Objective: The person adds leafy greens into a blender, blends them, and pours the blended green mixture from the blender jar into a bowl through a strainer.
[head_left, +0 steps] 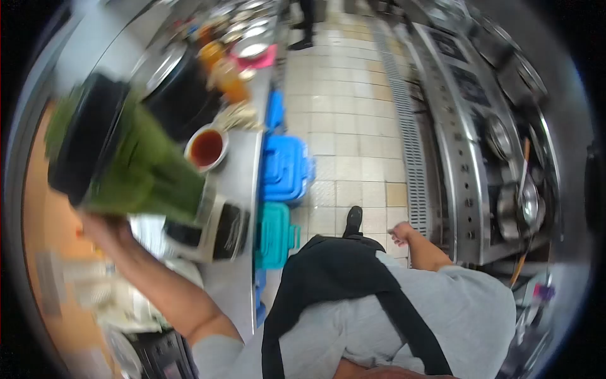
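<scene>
On the left I see a blender jar [148, 170] coated inside with something green, with a black lid [91, 136] at its upper end. My left hand [104, 228] grips it near the lid; its fingers are mostly hidden behind the jar. Below the jar's lower end stands a pale and black blender base [224, 232] on the steel counter; whether the two touch I cannot tell. My right hand [399, 234] hangs low beside my body over the tiled floor, fingers curled, with nothing visible in it.
Along the counter [237, 183] are a bowl of red sauce [207, 148], orange bottles [230, 82] and a dark pot [183, 91]. Blue [284, 167] and teal bins [273, 234] stand beside it. A stove with pans [519, 208] lines the right. Another person's legs [305, 25] show ahead.
</scene>
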Tool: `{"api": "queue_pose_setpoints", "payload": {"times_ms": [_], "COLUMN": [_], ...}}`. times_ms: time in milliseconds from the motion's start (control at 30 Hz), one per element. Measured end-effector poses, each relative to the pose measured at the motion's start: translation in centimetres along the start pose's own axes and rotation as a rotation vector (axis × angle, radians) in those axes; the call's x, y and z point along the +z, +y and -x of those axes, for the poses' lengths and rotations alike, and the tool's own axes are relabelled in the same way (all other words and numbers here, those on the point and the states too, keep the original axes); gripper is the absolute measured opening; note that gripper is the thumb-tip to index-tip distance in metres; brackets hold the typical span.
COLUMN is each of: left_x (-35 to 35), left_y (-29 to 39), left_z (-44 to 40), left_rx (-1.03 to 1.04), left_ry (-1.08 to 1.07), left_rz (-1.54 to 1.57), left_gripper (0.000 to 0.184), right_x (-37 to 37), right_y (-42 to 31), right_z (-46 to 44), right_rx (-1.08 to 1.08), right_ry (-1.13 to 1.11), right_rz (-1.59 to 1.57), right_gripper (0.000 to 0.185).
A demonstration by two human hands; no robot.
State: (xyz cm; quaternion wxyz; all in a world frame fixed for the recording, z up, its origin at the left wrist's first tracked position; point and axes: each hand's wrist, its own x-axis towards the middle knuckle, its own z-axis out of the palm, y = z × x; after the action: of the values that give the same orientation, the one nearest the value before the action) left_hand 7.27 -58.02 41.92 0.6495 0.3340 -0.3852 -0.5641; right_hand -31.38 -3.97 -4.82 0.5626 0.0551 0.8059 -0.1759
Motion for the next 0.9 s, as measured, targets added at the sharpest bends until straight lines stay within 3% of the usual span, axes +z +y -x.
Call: {"api": "queue_pose_setpoints", "payload": {"times_ms": [233, 300, 400, 567, 633, 700, 767, 900], "left_x": [14.1, 17.4, 20.3, 25.0, 26.3, 26.1, 32.8, 41.0], "left_y": [-9.4, -12.9, -18.2, -27.4, -31.3, -36.2, -38.6, -46.0], "left_z": [9.5, 11.3, 12.9, 13.6, 12.8, 10.1, 11.5, 8.0], "left_rx": [0.004, -0.039, -0.047, -0.14, -0.174, -0.291, -0.21, -0.345], "left_ry": [0.048, 0.125, -0.046, -0.078, -0.072, -0.235, -0.219, -0.332], "left_rz": [-0.049, -0.026, -0.066, -0.111, -0.118, -0.14, -0.102, -0.09], "left_gripper": [0.05, 0.05, 0.047, 0.046, 0.044, 0.041, 0.04, 0.03], "right_x": [-9.2, -13.1, -18.0, -25.1, -27.3, -29.7, -31.6, -35.1], "right_y": [-6.3, -7.6, -10.3, -16.5, -18.7, -20.5, -21.7, -21.6], "right_z": [-0.3, -1.5, -1.0, -0.8, -1.2, -2.9, -5.3, -9.6], "right_rx": [-0.201, -0.382, -0.454, -0.587, -0.571, -0.559, -0.497, -0.426], "right_ry": [0.075, 0.124, 0.167, 0.198, 0.204, 0.217, 0.222, 0.361], "right_rz": [0.001, 0.007, -0.117, -0.346, -0.378, -0.406, -0.395, -0.47], "right_gripper": [0.03, 0.029, 0.029, 0.026, 0.026, 0.026, 0.026, 0.029]}}
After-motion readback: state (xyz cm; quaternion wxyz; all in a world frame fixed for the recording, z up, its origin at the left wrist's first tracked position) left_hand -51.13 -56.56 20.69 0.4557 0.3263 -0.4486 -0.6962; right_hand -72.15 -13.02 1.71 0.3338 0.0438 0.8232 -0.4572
